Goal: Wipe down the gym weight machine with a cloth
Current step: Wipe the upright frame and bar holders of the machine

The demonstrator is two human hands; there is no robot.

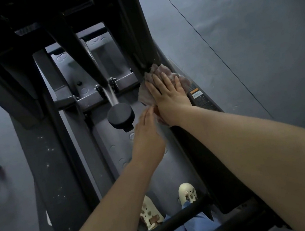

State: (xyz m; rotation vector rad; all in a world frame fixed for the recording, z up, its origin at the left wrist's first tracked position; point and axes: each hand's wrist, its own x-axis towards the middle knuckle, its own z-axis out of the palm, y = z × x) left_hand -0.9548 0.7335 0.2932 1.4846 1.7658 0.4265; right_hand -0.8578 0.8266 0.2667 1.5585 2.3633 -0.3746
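On the machine frame (203, 101), right hand (168, 94) flat on cloth (153, 75), left hand (147, 136) beside.

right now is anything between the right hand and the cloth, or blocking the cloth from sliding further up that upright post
Nothing between them: the right hand lies flat on the cloth, pressing it against the base of the upright post. The post's face above looks bare. The left hand touches the cloth's lower edge; the black knob sits off to the left.
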